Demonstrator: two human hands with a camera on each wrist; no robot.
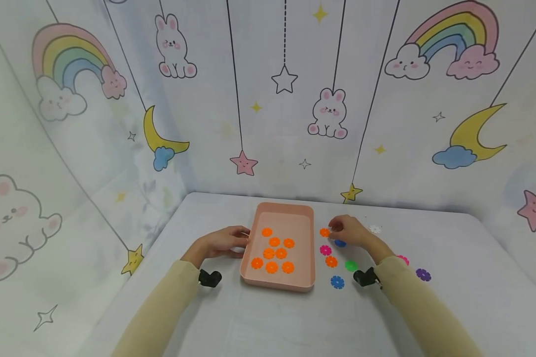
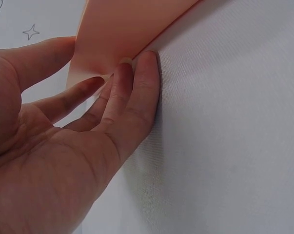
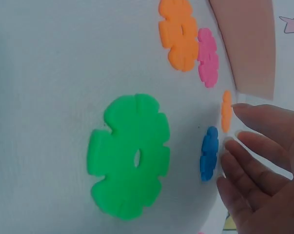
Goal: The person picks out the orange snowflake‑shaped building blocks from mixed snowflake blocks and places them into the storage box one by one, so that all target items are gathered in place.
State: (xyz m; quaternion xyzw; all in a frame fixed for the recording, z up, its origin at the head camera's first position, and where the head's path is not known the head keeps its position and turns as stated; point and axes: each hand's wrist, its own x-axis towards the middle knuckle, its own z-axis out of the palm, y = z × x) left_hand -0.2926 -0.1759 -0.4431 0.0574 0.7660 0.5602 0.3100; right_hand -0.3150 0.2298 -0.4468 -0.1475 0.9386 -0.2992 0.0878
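A peach-pink tray stands on the table with several orange flower-shaped plastic discs in it. My left hand rests at its left side; in the left wrist view its fingers are extended against the outer wall. Right of the tray, my right hand reaches down to an orange flower disc on the table. In the right wrist view thumb and forefinger are apart beside that orange disc; contact is hard to tell. A blue disc lies by the other fingertips.
Loose on the table lie a pink disc, a second orange disc, a green disc and another blue disc. Farther right are a white disc, a pink one and a purple one.
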